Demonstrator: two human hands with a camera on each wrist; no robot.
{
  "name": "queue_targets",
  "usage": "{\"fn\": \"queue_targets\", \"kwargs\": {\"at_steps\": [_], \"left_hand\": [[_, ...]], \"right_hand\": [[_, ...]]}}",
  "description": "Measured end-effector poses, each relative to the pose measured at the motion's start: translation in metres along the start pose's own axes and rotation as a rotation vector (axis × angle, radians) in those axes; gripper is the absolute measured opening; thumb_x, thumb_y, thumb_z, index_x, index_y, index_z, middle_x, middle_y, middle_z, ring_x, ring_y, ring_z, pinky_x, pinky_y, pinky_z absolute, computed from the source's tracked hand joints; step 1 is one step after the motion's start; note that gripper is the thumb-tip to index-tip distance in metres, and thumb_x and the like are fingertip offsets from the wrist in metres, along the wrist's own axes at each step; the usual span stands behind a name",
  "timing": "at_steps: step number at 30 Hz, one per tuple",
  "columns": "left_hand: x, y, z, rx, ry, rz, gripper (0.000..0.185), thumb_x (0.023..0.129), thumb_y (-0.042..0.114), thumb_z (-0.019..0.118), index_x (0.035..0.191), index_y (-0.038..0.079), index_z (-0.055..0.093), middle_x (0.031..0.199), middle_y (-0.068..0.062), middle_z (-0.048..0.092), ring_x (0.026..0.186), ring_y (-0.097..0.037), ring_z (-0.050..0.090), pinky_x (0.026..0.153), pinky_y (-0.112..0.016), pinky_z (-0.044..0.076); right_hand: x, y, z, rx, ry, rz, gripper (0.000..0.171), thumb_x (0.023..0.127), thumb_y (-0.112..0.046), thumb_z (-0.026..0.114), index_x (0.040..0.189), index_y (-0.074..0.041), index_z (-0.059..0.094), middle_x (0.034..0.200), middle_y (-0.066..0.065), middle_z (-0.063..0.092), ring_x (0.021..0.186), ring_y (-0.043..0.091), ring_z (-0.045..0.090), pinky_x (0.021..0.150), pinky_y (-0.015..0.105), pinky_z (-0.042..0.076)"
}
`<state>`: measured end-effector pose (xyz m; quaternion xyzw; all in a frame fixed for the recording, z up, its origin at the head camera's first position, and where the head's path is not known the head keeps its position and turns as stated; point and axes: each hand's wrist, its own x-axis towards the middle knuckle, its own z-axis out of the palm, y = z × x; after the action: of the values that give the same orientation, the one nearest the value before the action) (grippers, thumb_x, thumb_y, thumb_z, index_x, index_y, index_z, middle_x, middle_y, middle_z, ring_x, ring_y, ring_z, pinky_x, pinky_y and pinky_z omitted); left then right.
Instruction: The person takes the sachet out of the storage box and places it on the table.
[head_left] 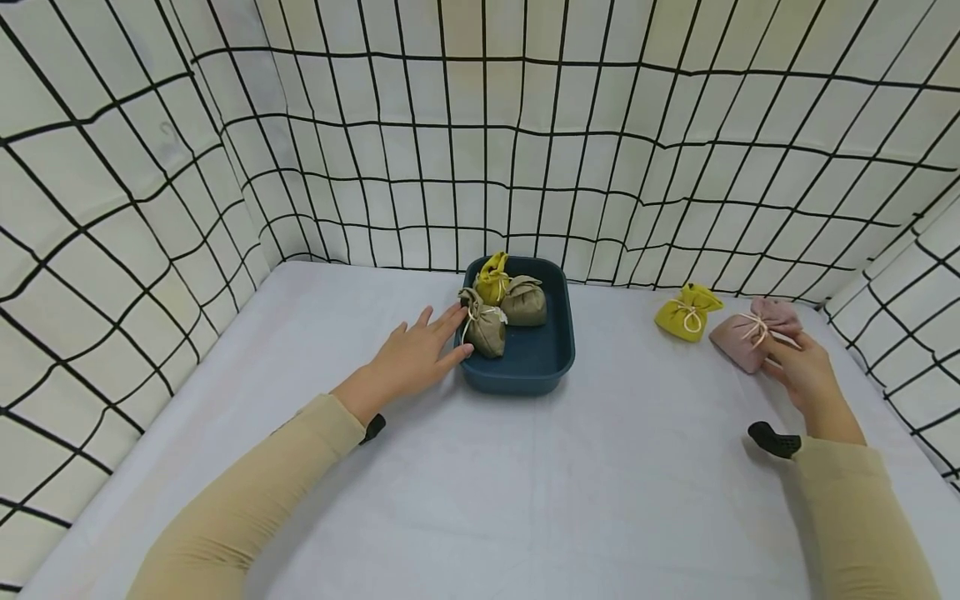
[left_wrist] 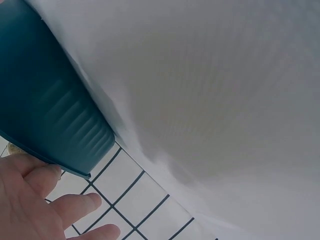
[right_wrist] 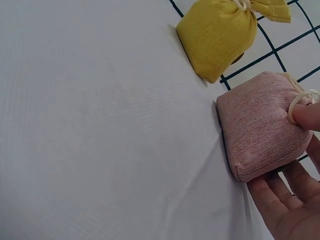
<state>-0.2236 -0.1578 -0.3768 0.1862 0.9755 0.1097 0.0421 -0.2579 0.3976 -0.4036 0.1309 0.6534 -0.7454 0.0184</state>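
A dark blue plastic basin (head_left: 517, 385) holds a yellow drawstring pouch (head_left: 491, 282) and two grey-green ones, a front pouch (head_left: 487, 332) and a rear pouch (head_left: 525, 302). My left hand (head_left: 412, 357), its fingers extended and spread, touches the basin's left rim beside the front pouch. In the left wrist view those fingers (left_wrist: 44, 180) lie at the rim. To the right, my right hand (head_left: 806, 375) grips a pink drawstring pouch (head_left: 738, 342) between thumb and fingers. The right wrist view shows the pink pouch (right_wrist: 265, 130) with its base at the cloth.
Another yellow pouch (head_left: 686, 315) stands just left of the pink one. White cloth (head_left: 525, 492) covers the table. Black grid netting (head_left: 450, 150) over white panels rises at the back and both sides, close behind the basin and pouches.
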Motion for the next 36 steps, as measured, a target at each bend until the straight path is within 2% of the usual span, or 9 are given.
{"fn": "queue_targets", "kwargs": {"at_steps": [3, 6, 10, 13, 17, 20, 23, 32, 36], "left_hand": [[-0.001, 0.001, -0.001, -0.006, -0.004, -0.002, 0.073, 0.109, 0.054, 0.040, 0.166, 0.015, 0.019, 0.171, 0.000, 0.015, 0.153, -0.043, 0.014, 0.114, -0.071, 0.020], [-0.001, 0.002, -0.002, -0.013, -0.009, -0.005, 0.073, 0.109, 0.054, 0.040, 0.166, 0.015, 0.019, 0.171, 0.000, 0.015, 0.153, -0.044, 0.014, 0.114, -0.071, 0.020], [-0.002, 0.002, -0.002, -0.012, -0.004, -0.007, 0.072, 0.109, 0.053, 0.040, 0.166, 0.015, 0.019, 0.171, 0.000, 0.015, 0.153, -0.044, 0.014, 0.114, -0.071, 0.020], [-0.002, 0.002, -0.003, -0.013, -0.005, -0.006, 0.072, 0.109, 0.053, 0.041, 0.166, 0.015, 0.019, 0.171, 0.000, 0.015, 0.153, -0.044, 0.014, 0.114, -0.071, 0.020], [-0.003, 0.003, -0.003, -0.017, -0.015, -0.006, 0.072, 0.109, 0.054, 0.040, 0.166, 0.015, 0.018, 0.171, -0.001, 0.014, 0.153, -0.044, 0.014, 0.114, -0.071, 0.020], [-0.002, 0.003, -0.003, -0.016, -0.013, -0.005, 0.072, 0.109, 0.053, 0.040, 0.166, 0.015, 0.018, 0.171, -0.001, 0.015, 0.153, -0.044, 0.014, 0.114, -0.071, 0.020], [-0.002, 0.002, -0.003, -0.015, -0.007, -0.003, 0.072, 0.109, 0.053, 0.040, 0.166, 0.015, 0.018, 0.171, -0.001, 0.015, 0.153, -0.044, 0.015, 0.114, -0.071, 0.021], [-0.002, 0.001, -0.002, -0.012, -0.002, 0.002, 0.073, 0.109, 0.054, 0.041, 0.166, 0.015, 0.018, 0.171, 0.000, 0.015, 0.153, -0.044, 0.015, 0.114, -0.071, 0.021], [-0.001, 0.001, -0.002, -0.013, -0.001, 0.002, 0.072, 0.109, 0.054, 0.041, 0.166, 0.016, 0.019, 0.171, 0.000, 0.015, 0.153, -0.044, 0.015, 0.114, -0.071, 0.021]], "right_hand": [[-0.002, 0.000, 0.000, -0.037, -0.012, -0.017, 0.032, 0.096, -0.014, 0.075, 0.119, -0.022, 0.054, 0.094, -0.018, 0.060, 0.081, -0.005, 0.063, 0.071, 0.016, 0.055], [-0.002, -0.001, 0.000, -0.099, -0.003, -0.020, 0.037, 0.096, -0.018, 0.075, 0.125, -0.021, 0.054, 0.109, -0.010, 0.059, 0.085, -0.006, 0.062, 0.072, 0.015, 0.054], [-0.001, -0.003, 0.000, -0.267, 0.023, -0.009, 0.078, 0.098, -0.030, 0.072, 0.161, -0.010, 0.030, 0.153, 0.017, 0.038, 0.102, 0.000, 0.055, 0.076, 0.013, 0.053], [-0.001, -0.003, -0.001, -0.330, 0.024, 0.000, 0.091, 0.100, -0.032, 0.068, 0.165, -0.003, 0.011, 0.164, 0.022, 0.018, 0.105, 0.004, 0.052, 0.077, 0.013, 0.053], [-0.002, -0.003, -0.003, -0.253, 0.003, -0.007, 0.076, 0.098, -0.026, 0.072, 0.159, -0.009, 0.030, 0.152, 0.019, 0.032, 0.093, -0.003, 0.056, 0.076, 0.015, 0.055], [-0.005, -0.003, -0.004, -0.180, -0.020, -0.032, 0.048, 0.096, -0.021, 0.075, 0.136, -0.015, 0.049, 0.129, 0.006, 0.048, 0.087, -0.004, 0.060, 0.075, 0.016, 0.056], [-0.008, -0.004, -0.006, -0.126, -0.042, -0.057, 0.031, 0.096, -0.016, 0.074, 0.118, -0.019, 0.052, 0.108, -0.010, 0.054, 0.086, -0.004, 0.065, 0.073, 0.017, 0.056], [-0.017, -0.009, -0.012, 0.028, -0.066, -0.114, 0.028, 0.103, -0.005, 0.061, 0.123, -0.021, 0.049, 0.094, -0.013, 0.068, 0.084, 0.001, 0.069, 0.070, 0.019, 0.057], [-0.021, -0.014, -0.012, 0.113, -0.057, -0.123, 0.022, 0.102, -0.001, 0.062, 0.113, -0.020, 0.057, 0.092, -0.009, 0.071, 0.083, 0.004, 0.070, 0.069, 0.020, 0.058]]}}
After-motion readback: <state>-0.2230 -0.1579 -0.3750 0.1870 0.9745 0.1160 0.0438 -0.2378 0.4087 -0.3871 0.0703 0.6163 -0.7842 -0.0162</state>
